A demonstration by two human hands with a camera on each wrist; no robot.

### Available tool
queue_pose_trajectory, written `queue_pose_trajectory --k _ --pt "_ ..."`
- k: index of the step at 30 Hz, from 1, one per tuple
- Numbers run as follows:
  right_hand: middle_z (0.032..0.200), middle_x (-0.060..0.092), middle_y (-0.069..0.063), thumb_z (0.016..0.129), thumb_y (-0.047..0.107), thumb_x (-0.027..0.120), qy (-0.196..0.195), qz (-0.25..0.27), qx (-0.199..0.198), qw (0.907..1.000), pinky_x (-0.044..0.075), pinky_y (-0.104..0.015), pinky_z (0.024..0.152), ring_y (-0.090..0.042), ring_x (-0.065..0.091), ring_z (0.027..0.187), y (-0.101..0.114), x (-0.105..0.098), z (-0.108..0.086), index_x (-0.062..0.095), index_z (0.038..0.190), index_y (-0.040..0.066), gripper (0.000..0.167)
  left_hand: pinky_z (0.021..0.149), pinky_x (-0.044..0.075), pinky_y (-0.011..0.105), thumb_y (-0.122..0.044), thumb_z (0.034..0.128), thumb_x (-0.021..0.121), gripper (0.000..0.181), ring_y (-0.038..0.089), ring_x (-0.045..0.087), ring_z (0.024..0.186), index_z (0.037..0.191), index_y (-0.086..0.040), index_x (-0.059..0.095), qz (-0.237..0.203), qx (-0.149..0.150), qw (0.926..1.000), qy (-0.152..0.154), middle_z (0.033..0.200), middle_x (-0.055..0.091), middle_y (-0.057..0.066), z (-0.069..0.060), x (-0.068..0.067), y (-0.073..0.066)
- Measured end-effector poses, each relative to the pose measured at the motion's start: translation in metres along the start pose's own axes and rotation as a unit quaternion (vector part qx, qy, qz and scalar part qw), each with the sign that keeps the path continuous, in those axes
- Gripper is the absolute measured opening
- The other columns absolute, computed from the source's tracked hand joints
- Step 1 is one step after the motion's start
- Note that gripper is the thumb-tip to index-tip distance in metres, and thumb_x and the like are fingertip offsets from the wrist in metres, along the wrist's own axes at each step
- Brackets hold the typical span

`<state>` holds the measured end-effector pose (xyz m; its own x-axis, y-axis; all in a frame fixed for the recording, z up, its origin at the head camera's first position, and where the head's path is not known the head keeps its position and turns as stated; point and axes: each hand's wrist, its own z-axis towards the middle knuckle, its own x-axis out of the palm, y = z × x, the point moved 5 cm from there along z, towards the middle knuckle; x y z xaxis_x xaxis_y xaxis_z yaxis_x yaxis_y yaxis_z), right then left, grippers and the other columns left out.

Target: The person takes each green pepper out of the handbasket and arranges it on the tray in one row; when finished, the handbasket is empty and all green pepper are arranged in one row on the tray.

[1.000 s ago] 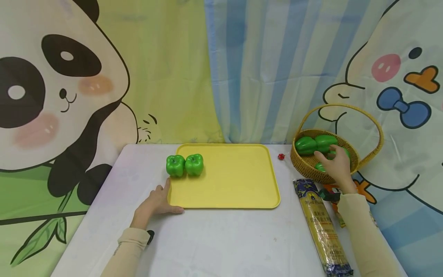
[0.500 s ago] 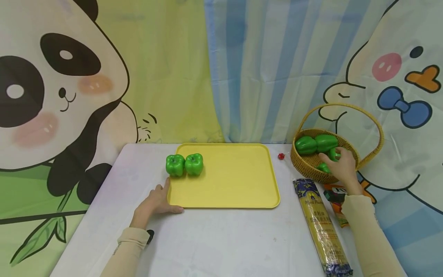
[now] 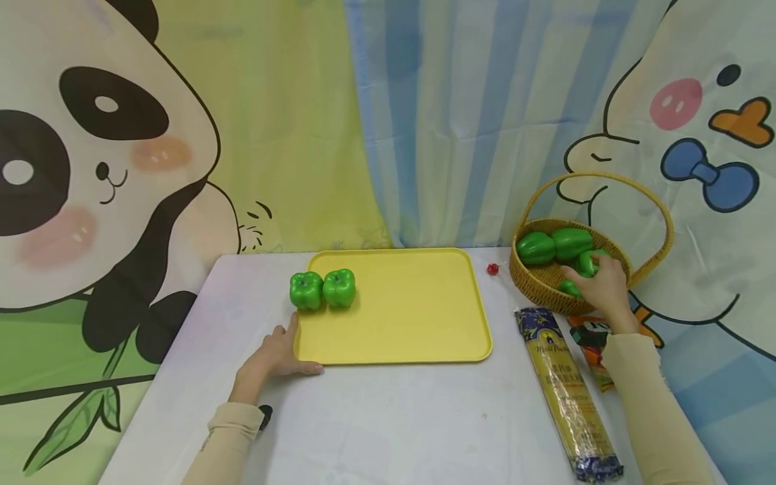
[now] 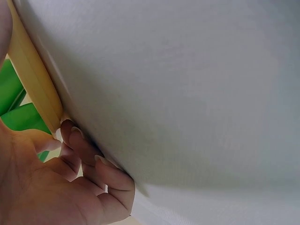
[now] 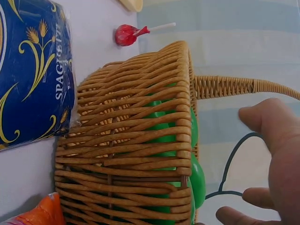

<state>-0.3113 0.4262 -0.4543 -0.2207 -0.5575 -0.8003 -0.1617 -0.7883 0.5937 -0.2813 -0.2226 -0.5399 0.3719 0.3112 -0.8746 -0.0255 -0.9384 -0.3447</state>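
SPAGHETTI, bold and bright on the pack (image 5: 35, 79)!
Up it runs in the right wrist view, 1 word in white capitals on blue, turned sideways, its last letters softened by shiny wrap; now the head view, where script on the pack's gold front seems to start "Moli", the rest blurred, smaller lines below too fine to read, and the bag (image 3: 597, 357) shows pale marks, illegible.
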Motion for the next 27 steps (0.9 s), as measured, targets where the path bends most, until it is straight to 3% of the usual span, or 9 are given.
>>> queue_pose_trajectory --k 4,9,17,27 --pt "0.148 0.024 -0.044 0.096 0.054 0.058 0.01 -0.009 0.006 0.9999 0.038 -0.066 0.093 -0.058 0.03 0.129 -0.001 0.001 0.003 0.024 0.151 -0.014 0.093 0.099 0.044 0.065 -0.076 0.0612 0.081 0.148 0.05 0.05 0.121 0.16 0.0 0.001 -0.001 -0.003 1.0 0.001 0.139 0.041 0.037 -0.001 0.0 0.0" --pt "0.151 0.023 -0.045 0.095 0.043 0.066 0.026 -0.021 0.007 0.9994 0.026 -0.073 0.109 -0.062 0.022 0.138 -0.003 0.004 0.007 0.024 0.15 -0.016 0.091 0.098 0.045 0.065 -0.075 0.0614 0.082 0.147 0.049 0.051 0.119 0.16 0.0 0.002 -0.002 -0.003 1.0 -0.002 0.137 0.043 0.035 -0.002 -0.001 -0.002" --pt "0.145 0.024 -0.049 0.089 0.02 0.071 0.033 -0.031 0.025 0.9986 0.028 -0.072 0.107 -0.064 0.024 0.133 -0.009 0.008 0.004 0.027 0.147 -0.019 0.083 0.097 0.045 0.065 -0.076 0.0611 0.081 0.148 0.048 0.052 0.117 0.16 0.0 0.002 0.004 -0.003 1.0 -0.002 0.135 0.044 0.035 -0.002 0.0 0.0" --pt "0.138 0.032 -0.048 0.092 0.025 0.066 0.037 -0.072 0.014 0.9966 0.037 -0.068 0.099 -0.061 0.034 0.125 -0.013 0.01 0.008 0.037 0.139 -0.024 0.074 0.096 0.046 0.064 -0.077 0.0605 0.081 0.149 0.046 0.052 0.115 0.16 0.001 0.001 0.006 0.0 1.0 -0.005 0.135 0.043 0.036 0.0 0.001 0.001"
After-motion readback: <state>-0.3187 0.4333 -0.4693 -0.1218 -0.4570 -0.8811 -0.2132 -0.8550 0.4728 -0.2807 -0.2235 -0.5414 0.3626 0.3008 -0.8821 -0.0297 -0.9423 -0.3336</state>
